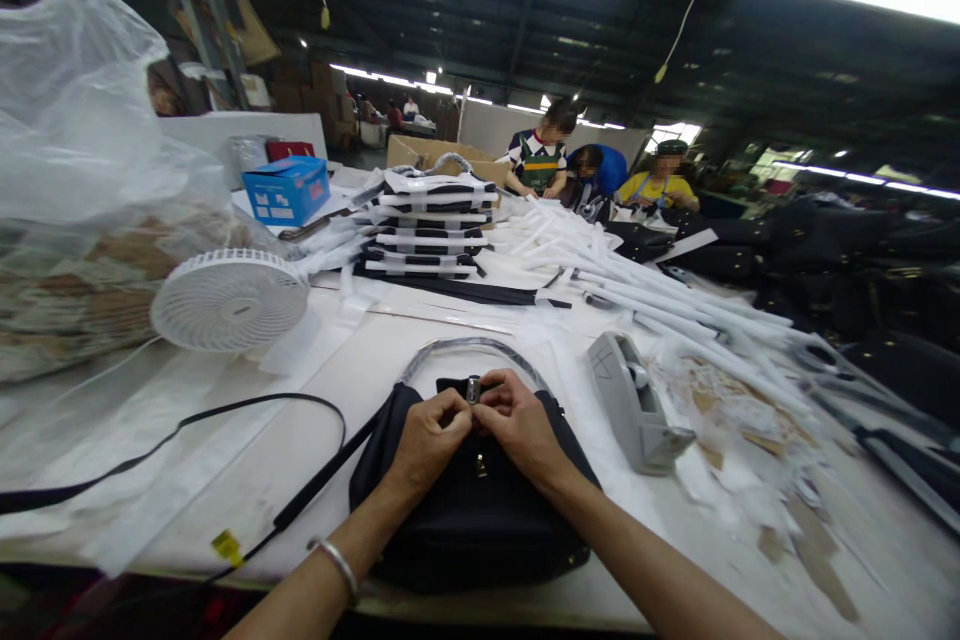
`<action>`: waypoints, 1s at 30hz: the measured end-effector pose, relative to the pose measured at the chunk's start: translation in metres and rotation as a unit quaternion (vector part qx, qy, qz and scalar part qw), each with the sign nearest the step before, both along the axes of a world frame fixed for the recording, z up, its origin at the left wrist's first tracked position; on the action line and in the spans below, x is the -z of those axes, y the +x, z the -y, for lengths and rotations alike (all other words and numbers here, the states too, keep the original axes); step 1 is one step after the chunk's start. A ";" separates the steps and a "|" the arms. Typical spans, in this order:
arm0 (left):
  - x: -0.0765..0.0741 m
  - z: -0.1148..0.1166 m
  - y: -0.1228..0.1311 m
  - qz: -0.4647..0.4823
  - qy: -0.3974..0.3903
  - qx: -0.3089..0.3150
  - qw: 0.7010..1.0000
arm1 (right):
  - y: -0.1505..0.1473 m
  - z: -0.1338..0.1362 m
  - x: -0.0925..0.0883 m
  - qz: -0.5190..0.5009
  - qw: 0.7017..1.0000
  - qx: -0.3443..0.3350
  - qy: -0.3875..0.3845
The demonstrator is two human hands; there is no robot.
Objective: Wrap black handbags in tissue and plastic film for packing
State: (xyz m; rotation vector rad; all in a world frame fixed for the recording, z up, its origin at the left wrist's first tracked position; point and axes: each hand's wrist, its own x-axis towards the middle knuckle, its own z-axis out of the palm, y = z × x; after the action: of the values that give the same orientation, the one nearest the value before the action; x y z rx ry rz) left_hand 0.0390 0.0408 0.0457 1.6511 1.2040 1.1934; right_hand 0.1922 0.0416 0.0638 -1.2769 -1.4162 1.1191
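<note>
A black handbag [465,520] lies on the white table in front of me, its wrapped handle [472,344] arching away at the far side. Both of my hands meet over its upper part, at a small metal clasp [473,390] on a dark flap. The fingers of my left hand [431,435] are pinched together just left of the clasp. My right hand [517,420] grips the clasp and flap from the right. Below the hands, a small gold fitting [481,466] shows on the bag's front. A black strap [322,490] runs off to the left.
A white fan [231,300] and a blue box [286,190] stand at left, near a large plastic bag [90,120]. Stacked wrapped bags [431,225] sit ahead. At right are a grey tape dispenser [637,405], white tubes [645,290] and scraps. Several people work behind.
</note>
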 end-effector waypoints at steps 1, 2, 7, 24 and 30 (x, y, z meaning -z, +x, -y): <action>0.000 -0.001 -0.001 0.006 -0.002 0.001 1.000 | 0.000 0.001 0.000 0.041 0.998 -0.012 0.046; 0.000 -0.001 -0.001 0.011 -0.003 0.002 1.000 | 0.000 0.001 0.000 0.084 0.992 -0.024 0.092; 0.003 -0.004 -0.003 0.026 -0.002 0.002 1.000 | 0.000 0.001 0.003 0.186 0.962 -0.041 0.193; 0.003 -0.006 -0.002 0.106 -0.062 -0.019 0.992 | 0.000 0.005 0.003 0.247 0.942 -0.012 0.227; -0.001 -0.019 0.002 0.109 -0.151 0.052 0.981 | 0.003 0.008 0.009 0.263 0.938 -0.011 0.225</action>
State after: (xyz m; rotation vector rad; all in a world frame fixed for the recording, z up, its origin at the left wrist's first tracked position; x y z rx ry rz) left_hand 0.0410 0.0597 0.0472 1.3053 1.0861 1.0392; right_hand 0.1948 0.0335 0.0550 -1.2659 -1.9459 0.4216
